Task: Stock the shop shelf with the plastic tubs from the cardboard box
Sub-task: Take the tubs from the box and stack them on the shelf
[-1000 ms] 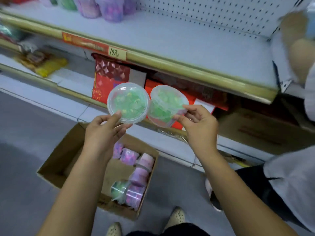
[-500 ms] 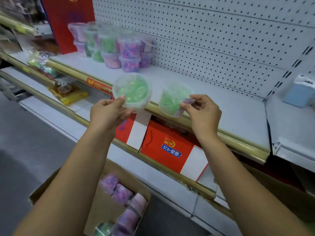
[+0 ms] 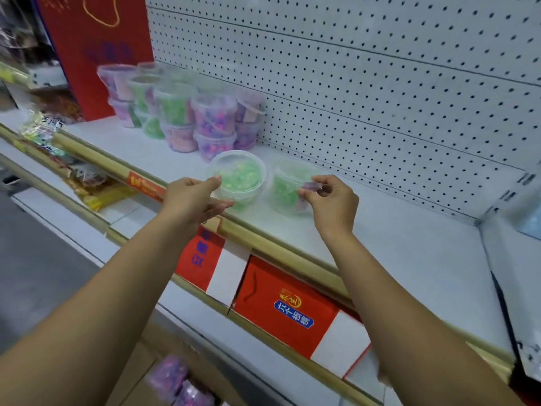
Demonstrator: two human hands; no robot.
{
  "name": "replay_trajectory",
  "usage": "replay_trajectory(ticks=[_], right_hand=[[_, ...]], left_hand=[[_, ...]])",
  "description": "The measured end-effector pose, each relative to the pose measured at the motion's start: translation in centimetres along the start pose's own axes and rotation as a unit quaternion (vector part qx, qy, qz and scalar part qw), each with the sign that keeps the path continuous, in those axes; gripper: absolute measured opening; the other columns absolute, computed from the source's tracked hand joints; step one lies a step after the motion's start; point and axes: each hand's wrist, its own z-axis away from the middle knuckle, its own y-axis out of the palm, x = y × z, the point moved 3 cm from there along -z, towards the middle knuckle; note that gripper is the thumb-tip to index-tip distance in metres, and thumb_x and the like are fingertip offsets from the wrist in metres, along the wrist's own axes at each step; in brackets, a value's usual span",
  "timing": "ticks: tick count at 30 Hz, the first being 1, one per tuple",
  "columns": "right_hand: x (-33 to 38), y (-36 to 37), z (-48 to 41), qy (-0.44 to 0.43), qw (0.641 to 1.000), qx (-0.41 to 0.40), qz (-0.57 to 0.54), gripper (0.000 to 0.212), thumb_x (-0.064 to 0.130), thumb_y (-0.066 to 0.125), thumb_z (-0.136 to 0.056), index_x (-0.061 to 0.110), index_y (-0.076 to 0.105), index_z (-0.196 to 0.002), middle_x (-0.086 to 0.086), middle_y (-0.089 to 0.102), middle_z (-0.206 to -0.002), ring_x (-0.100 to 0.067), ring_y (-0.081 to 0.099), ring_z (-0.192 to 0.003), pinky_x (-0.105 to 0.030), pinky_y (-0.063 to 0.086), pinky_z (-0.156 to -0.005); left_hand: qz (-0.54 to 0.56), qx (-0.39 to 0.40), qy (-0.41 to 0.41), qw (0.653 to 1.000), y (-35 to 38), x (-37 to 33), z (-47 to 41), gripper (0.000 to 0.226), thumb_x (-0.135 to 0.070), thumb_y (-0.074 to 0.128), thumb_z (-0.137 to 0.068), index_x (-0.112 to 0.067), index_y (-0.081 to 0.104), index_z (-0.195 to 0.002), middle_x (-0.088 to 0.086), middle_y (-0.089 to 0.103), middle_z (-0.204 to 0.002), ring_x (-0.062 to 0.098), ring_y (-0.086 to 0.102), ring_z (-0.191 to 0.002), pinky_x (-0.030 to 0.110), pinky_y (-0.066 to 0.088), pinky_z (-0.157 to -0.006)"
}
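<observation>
Green tubs, left [image 3: 238, 178] and right [image 3: 288, 187], pinched in each hand's grip [image 3: 191, 200] [image 3: 330, 200] near shelf [image 3: 395, 230] front edge, bare room rightward

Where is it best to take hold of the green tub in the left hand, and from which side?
Take the green tub by its rim, from the near side, as the left hand does: the wide lid lip gives fingers purchase, and stacked tubs crowd the far side.

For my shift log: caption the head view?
Left hand and right hand each bring a green tub to the shelf.
</observation>
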Motion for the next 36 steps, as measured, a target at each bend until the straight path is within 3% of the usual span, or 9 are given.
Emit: replay_trajectory(ticks=[4,8,12,17,23,28,31,33,36], right_hand=[[-2.5,3.8,-6.3,-0.006,0.999,0.037,0.002,0.028,0.009,0.085,-0.074,0.019,0.073,-0.097,0.032,0.065,-0.067,0.014,0.062,-0.073,-0.006,0.046,-0.073],[-4.3,6.7,-12.0,-0.041,0.998,0.051,0.024,0.030,0.010,0.085,-0.074,0.015,0.075,-0.102,0.026,0.067,-0.076,0.007,0.064,-0.077,-0.014,0.050,-0.079],[-5.8,9.3,-16.1,-0.065,0.994,0.084,0.034,0.036,0.017,0.087,-0.074,0.014,0.074,-0.107,0.005,0.073,-0.091,-0.008,0.065,-0.087,-0.013,0.050,-0.084],[-6.8,11.3,-18.9,-0.055,0.989,0.138,0.010,0.040,0.012,0.085,-0.078,0.012,0.069,-0.115,0.009,0.068,-0.094,-0.007,0.065,-0.093,-0.007,0.049,-0.084],[-7.5,12.1,-20.7,-0.055,0.982,0.182,-0.004,0.048,0.010,0.083,-0.079,0.012,0.066,-0.123,-0.001,0.069,-0.108,-0.009,0.065,-0.100,-0.009,0.049,-0.088],[-7.7,12.4,-21.4,-0.048,0.977,0.205,0.021,0.060,0.011,0.081,-0.081,0.014,0.059,-0.137,0.002,0.064,-0.117,-0.014,0.065,-0.107,-0.012,0.051,-0.091],[-7.5,11.9,-20.7,-0.042,0.977,0.205,0.030,0.065,0.014,0.080,-0.083,0.014,0.053,-0.143,0.002,0.062,-0.124,-0.012,0.062,-0.113,-0.012,0.048,-0.095],[-6.9,11.2,-19.6,-0.041,0.979,0.195,0.041,0.064,0.023,0.078,-0.086,0.018,0.051,-0.144,0.001,0.061,-0.129,-0.010,0.059,-0.117,-0.025,0.047,-0.104],[-5.1,9.8,-16.3,-0.039,0.979,0.193,0.054,0.059,0.038,0.071,-0.092,0.023,0.050,-0.144,0.005,0.058,-0.136,-0.005,0.053,-0.123,-0.034,0.044,-0.109]], left_hand=[[-0.037,-0.019,-0.031,0.999,1.6,-0.3,-5.2,0.035,-0.019,0.073,-0.091,-0.001,0.051,-0.112,0.039,0.064,-0.104,0.033,0.077,-0.075,0.030,0.063,-0.060],[-0.071,-0.030,-0.041,0.996,3.0,0.1,-9.3,0.048,-0.024,0.074,-0.091,0.008,0.053,-0.119,0.039,0.066,-0.099,0.033,0.077,-0.074,0.032,0.063,-0.065],[-0.071,-0.031,-0.035,0.996,4.4,0.3,-12.0,0.052,-0.028,0.075,-0.089,0.012,0.055,-0.115,0.038,0.064,-0.093,0.034,0.076,-0.076,0.031,0.064,-0.065],[-0.051,-0.053,-0.032,0.997,5.5,0.1,-14.1,0.046,-0.027,0.076,-0.089,0.011,0.058,-0.108,0.029,0.063,-0.086,0.036,0.076,-0.076,0.040,0.062,-0.082],[-0.059,-0.066,-0.025,0.996,6.7,0.2,-15.5,0.047,-0.031,0.074,-0.090,0.009,0.058,-0.110,0.026,0.065,-0.090,0.031,0.077,-0.074,0.036,0.062,-0.081],[-0.093,-0.071,-0.022,0.993,6.9,0.5,-16.0,0.052,-0.045,0.072,-0.088,0.002,0.061,-0.105,0.028,0.071,-0.092,0.029,0.077,-0.075,0.039,0.062,-0.081],[-0.164,-0.058,0.001,0.985,5.9,1.1,-15.7,0.051,-0.055,0.069,-0.086,-0.006,0.065,-0.101,0.017,0.072,-0.100,0.025,0.076,-0.084,0.043,0.061,-0.085],[-0.235,-0.067,0.040,0.969,4.7,1.4,-14.8,0.051,-0.063,0.067,-0.083,-0.015,0.068,-0.101,0.006,0.073,-0.101,0.020,0.074,-0.090,0.045,0.058,-0.089],[-0.340,-0.059,0.108,0.932,2.9,1.2,-12.5,0.058,-0.064,0.065,-0.084,-0.021,0.065,-0.123,-0.001,0.070,-0.117,0.016,0.067,-0.106,0.041,0.054,-0.096]])
